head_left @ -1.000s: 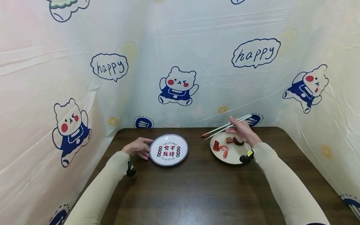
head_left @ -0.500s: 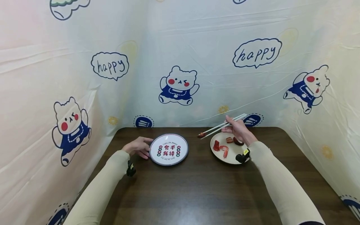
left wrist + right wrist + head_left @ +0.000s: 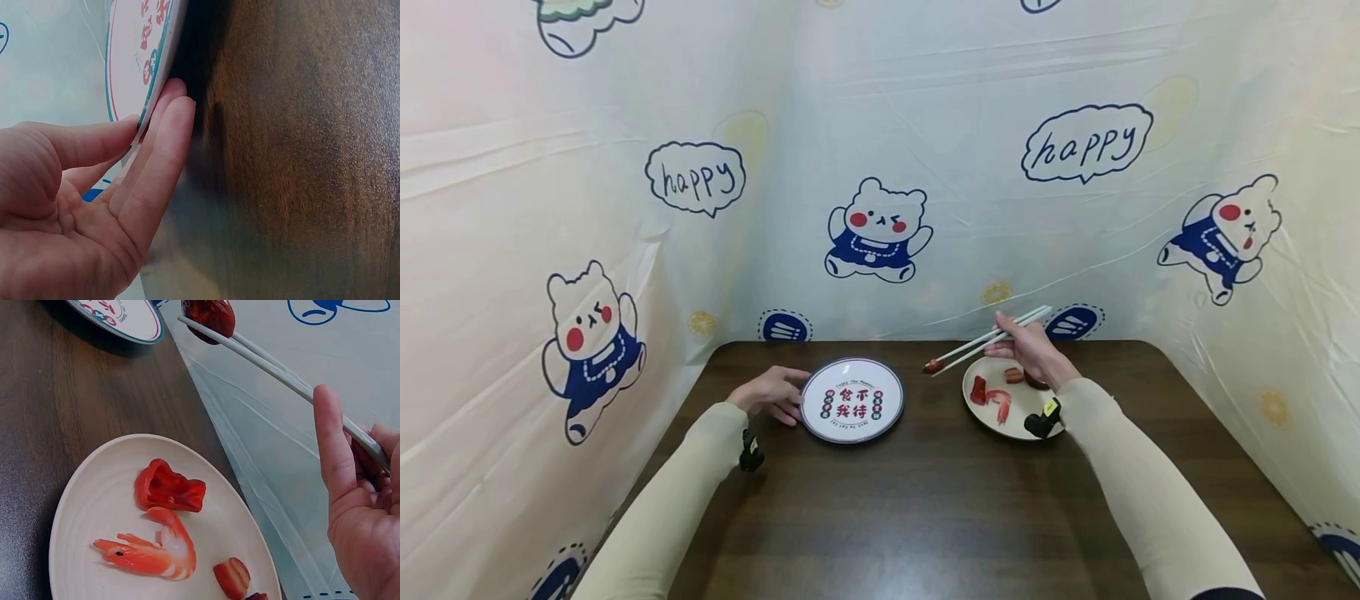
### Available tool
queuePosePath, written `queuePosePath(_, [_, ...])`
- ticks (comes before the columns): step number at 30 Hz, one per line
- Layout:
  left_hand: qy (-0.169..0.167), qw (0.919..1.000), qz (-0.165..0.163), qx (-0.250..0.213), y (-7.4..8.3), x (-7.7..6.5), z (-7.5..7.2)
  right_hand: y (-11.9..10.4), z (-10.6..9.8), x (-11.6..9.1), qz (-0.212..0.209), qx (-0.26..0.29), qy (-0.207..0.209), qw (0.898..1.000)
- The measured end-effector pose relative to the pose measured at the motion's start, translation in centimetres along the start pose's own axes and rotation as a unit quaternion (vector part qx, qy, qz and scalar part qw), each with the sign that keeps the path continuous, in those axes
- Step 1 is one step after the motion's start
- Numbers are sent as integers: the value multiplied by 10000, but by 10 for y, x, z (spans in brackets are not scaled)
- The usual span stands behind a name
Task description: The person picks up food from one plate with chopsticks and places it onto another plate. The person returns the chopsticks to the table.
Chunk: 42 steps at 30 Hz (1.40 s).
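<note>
In the head view my left hand [image 3: 767, 394] pinches the left rim of a white plate [image 3: 852, 433] printed with red characters. The left wrist view shows the thumb [image 3: 100, 142] over that rim and fingertips beneath. My right hand [image 3: 1036, 352] holds a pair of pale chopsticks [image 3: 275, 370], angled down to the left. Between their tips is a glossy dark red piece, like a red date [image 3: 211, 320], raised over the table between the two plates. Below the right hand lies a cream plate [image 3: 87, 506] with a shrimp [image 3: 153, 559], a crumpled red piece [image 3: 164, 487] and a red-brown chunk [image 3: 232, 578].
A dark brown wooden table [image 3: 917, 517] carries both plates near its far edge. Close behind that edge hangs a pale printed curtain [image 3: 880, 108], which also runs along both sides. Another dark piece [image 3: 1036, 382] on the cream plate is partly covered by the right hand.
My right hand has shifted left with the chopsticks and the dark red piece, away from the cream plate and nearer the printed one. The left hand stays at the rim.
</note>
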<state>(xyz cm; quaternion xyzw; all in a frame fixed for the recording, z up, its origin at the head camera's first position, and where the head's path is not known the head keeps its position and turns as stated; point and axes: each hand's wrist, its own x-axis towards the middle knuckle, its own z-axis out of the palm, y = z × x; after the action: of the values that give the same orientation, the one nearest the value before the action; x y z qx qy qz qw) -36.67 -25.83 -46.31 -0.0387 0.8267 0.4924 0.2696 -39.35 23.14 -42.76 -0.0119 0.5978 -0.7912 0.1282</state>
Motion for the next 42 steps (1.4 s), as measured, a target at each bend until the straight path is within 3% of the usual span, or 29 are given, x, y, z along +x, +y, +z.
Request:
queuePosePath(19, [42,10000,-36,-39,-2,2,-1,15,21,13,-129,213,-173,9995])
queuePosePath(42, [26,10000,-30,23,-3,3,0,24,44,21,46,194,-146,9997])
